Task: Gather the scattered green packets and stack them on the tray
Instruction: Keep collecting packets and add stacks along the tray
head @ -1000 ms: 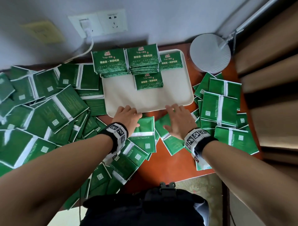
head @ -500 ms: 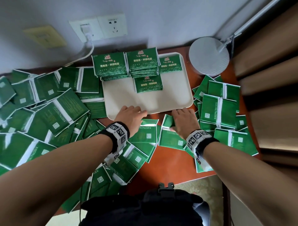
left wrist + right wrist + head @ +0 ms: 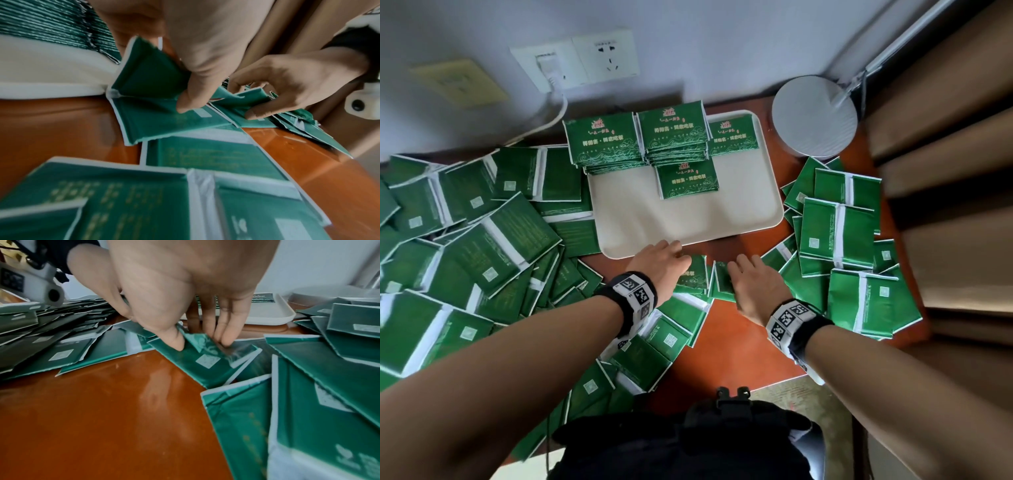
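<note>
A white tray (image 3: 688, 222) lies at the back of the table, with three stacks of green packets (image 3: 671, 133) along its far edge and a lone packet (image 3: 688, 178) in front of them. Just before the tray's near rim, my left hand (image 3: 671, 260) pinches a green packet (image 3: 144, 76) between thumb and fingers, its edge tilted up off the table. Close beside it, my right hand (image 3: 743, 274) pinches another green packet (image 3: 207, 345) by its near corner. Both packets are partly hidden under the hands in the head view.
Heaps of loose green packets cover the table's left side (image 3: 482, 240) and right side (image 3: 839, 233). A round white lamp base (image 3: 815, 116) stands at the back right. Wall sockets (image 3: 575, 61) with a plugged cable are behind. Bare orange-brown tabletop (image 3: 732, 342) shows near me.
Both hands lay flat on packets before. They have drawn closer together, and each now pinches a packet and lifts its edge.
</note>
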Motion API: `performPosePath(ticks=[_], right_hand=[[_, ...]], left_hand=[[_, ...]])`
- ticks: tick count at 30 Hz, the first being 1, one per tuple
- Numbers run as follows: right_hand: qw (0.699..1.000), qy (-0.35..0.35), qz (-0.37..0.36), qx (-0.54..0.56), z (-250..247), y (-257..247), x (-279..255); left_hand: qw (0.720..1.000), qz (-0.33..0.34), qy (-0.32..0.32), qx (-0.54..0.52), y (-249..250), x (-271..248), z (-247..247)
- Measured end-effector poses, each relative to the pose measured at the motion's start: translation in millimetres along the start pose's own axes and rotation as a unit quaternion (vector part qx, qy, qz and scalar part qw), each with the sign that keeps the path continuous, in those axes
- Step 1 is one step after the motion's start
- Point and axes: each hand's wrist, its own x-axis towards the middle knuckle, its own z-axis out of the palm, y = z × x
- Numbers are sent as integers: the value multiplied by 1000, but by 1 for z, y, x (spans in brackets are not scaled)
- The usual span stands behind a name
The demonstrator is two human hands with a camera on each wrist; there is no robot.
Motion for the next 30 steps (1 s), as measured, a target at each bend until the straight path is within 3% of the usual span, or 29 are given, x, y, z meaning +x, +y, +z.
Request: performPosePath(ticks=[8, 16, 22, 30], right_hand=[[1000, -7, 11, -19, 7, -11, -7], [999, -10, 27, -42, 13, -23, -6], [994, -74, 29, -71, 10, -35, -6], [991, -96, 43, -85, 18, -41, 3]], left_hand=[[999, 7, -48, 5, -1, -1, 3], [999, 36, -29, 19, -1, 1, 6], [999, 26, -38, 3, 1, 0, 9], [996, 24, -60, 57, 5, 6, 5]])
